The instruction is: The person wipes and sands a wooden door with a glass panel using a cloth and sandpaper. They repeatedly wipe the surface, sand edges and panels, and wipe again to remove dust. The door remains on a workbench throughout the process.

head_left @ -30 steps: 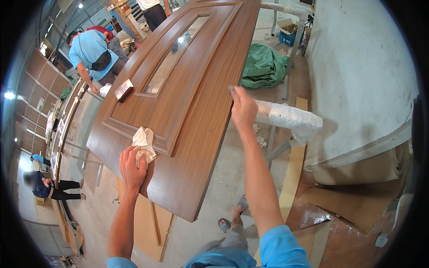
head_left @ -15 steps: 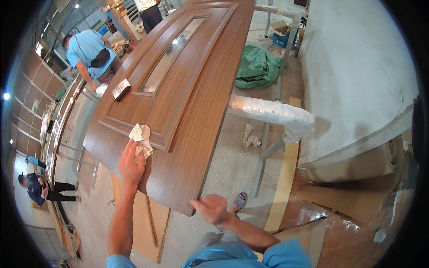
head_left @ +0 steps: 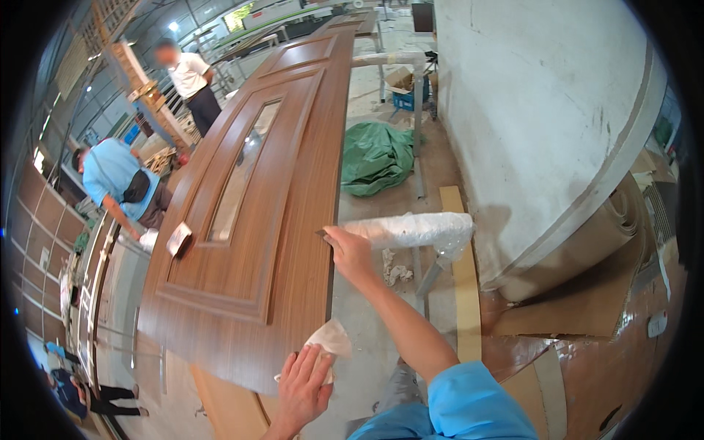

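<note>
A brown wood-grain door (head_left: 301, 198) with moulded panels and a narrow glass pane lies flat in front of me. At its near right corner my left hand (head_left: 304, 385) presses a crumpled white cloth (head_left: 331, 339) against the surface, fingers over it. Farther up the right edge, my right hand (head_left: 352, 257) is closed, pinching a small dark flat piece (head_left: 320, 232) that touches the door; its exact kind cannot be made out. A small white and dark red box (head_left: 178, 240) stands on the door's left part.
A wrapped support arm (head_left: 418, 229) juts out right of the door. Beyond lie a green tarp (head_left: 378, 158) and a blue crate (head_left: 405, 97). A pale wall (head_left: 543, 132) and a cardboard roll (head_left: 587, 242) stand right. Two people (head_left: 121, 180) work or stand at left.
My left hand has moved right with the cloth, from the door's near end to its right corner. My right hand has moved up along the right edge. The view has shifted.
</note>
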`<state>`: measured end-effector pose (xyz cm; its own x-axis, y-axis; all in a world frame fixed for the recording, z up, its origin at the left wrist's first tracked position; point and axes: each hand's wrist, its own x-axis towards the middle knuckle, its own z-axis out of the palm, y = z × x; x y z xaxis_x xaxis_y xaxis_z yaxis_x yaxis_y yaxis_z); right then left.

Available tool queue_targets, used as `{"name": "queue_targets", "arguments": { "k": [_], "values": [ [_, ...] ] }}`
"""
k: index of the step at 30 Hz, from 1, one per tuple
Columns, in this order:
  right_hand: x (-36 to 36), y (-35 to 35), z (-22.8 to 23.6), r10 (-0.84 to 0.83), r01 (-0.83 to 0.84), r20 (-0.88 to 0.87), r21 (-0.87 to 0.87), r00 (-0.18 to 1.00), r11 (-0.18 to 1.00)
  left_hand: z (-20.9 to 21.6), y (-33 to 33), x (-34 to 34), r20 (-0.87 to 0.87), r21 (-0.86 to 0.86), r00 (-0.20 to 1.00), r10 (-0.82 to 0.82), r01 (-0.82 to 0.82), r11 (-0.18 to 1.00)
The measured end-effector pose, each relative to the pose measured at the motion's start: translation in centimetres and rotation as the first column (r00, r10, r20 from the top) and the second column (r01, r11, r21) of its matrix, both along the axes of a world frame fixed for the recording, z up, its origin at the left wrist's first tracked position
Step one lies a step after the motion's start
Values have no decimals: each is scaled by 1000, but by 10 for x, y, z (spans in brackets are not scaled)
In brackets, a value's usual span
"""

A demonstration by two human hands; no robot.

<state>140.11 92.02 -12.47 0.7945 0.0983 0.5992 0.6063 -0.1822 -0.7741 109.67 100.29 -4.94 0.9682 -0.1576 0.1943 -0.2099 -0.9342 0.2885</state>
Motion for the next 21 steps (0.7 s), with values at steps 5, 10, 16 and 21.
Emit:
{"name": "queue_targets", "arguments": {
  "k": [5,10,16,21],
  "values": [
    [116,28,9,-195,180,-134,-114,972,977,4,35,83,-19,-90,992,123,-124,988],
    [244,44,7,-226,212,-156,-103,962,972,5,49,166,124,225,910,396,-414,882],
    [388,66,-3,-239,238,-12,-34,971,971,0,57,248,92,125,778,622,-629,768],
    [382,41,-19,59,-54,179,-34,982,998,0,60,278,37,146,755,655,-652,744]
  ]
}}
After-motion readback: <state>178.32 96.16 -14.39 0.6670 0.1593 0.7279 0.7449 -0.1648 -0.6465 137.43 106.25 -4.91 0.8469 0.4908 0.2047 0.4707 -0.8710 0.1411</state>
